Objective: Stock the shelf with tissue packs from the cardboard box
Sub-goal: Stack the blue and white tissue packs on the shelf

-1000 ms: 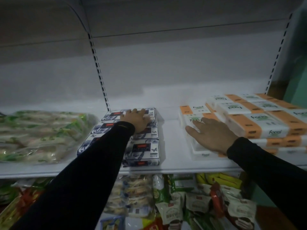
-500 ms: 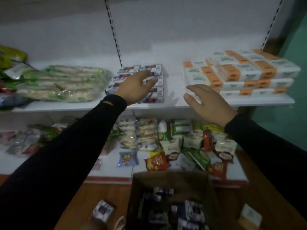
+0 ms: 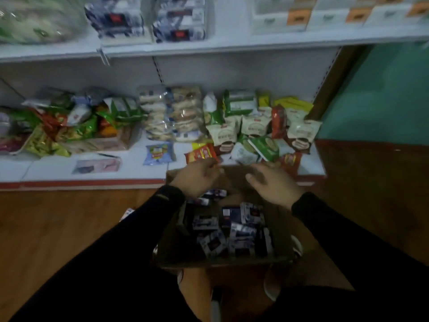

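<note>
White metal shelving unit (image 3: 232, 73) fills the wall, flat painted boards with a slotted upright behind. Upper shelf (image 3: 232, 46): near its front edge, two stacks of dark blue-and-white tissue packs (image 3: 178, 22), squared off and facing out, likely so the labels show; white-and-orange tissue boxes (image 3: 325, 17) toward the right end, a glossy green-printed bag (image 3: 39, 22) at the left end. Lower shelf (image 3: 46, 168): crinkly foil and clear-film snack packets (image 3: 176, 112) piled loosely from back wall to front edge. Wooden floor (image 3: 58, 228), reddish planks. On it, against the lower shelf's front edge, an open brown cardboard box (image 3: 171, 249), soft-walled, flaps up. Inside lie more small rectangular tissue packs (image 3: 232, 231), jumbled at all angles, film-wrapped by their sheen. One stray pack (image 3: 126, 213) lies on the floor just beside the box's left wall. Both arms in dark sleeves reach over the box's far rim. Left hand (image 3: 197, 177) hangs above the far-left corner, fingers loosely bent, holding nothing. Right hand (image 3: 271, 184) above the far-right side, fingers relaxed and spread, also empty. Judged: both going in for the next packs; plenty left in the box.
</note>
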Action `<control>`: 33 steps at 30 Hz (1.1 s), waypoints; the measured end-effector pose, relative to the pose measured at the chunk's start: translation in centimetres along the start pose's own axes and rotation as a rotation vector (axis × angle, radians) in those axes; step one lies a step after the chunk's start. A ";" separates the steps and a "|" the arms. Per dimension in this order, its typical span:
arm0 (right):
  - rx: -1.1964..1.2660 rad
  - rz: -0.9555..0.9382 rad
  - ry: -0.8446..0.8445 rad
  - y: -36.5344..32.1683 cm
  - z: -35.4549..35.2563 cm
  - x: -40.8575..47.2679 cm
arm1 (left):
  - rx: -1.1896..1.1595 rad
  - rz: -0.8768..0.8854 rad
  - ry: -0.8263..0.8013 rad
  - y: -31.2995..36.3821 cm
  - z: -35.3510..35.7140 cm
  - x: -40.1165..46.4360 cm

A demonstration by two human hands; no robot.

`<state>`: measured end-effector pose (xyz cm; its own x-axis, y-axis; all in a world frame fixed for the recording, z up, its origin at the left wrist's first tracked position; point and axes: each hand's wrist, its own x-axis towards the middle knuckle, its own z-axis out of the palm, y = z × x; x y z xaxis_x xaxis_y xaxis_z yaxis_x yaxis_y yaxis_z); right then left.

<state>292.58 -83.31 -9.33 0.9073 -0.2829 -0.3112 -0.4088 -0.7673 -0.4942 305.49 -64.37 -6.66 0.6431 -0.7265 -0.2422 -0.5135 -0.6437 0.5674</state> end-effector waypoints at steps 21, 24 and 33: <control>0.503 0.927 -0.321 16.9 30.8 11.4 | -0.167 -0.557 -0.766 -15.5 32.3 12.6; 0.562 0.905 -0.251 17.4 31.2 11.4 | -0.269 -0.644 -0.801 -15.2 32.8 13.1; 0.573 0.508 -0.080 12.3 22.6 10.4 | -0.331 -0.402 -0.363 -11.4 24.8 10.3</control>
<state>294.78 -82.68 -36.98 0.5933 -0.4614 -0.6596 -0.7807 -0.1299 -0.6113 303.88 -70.47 -35.13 0.4860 -0.5161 -0.7053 -0.0316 -0.8169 0.5759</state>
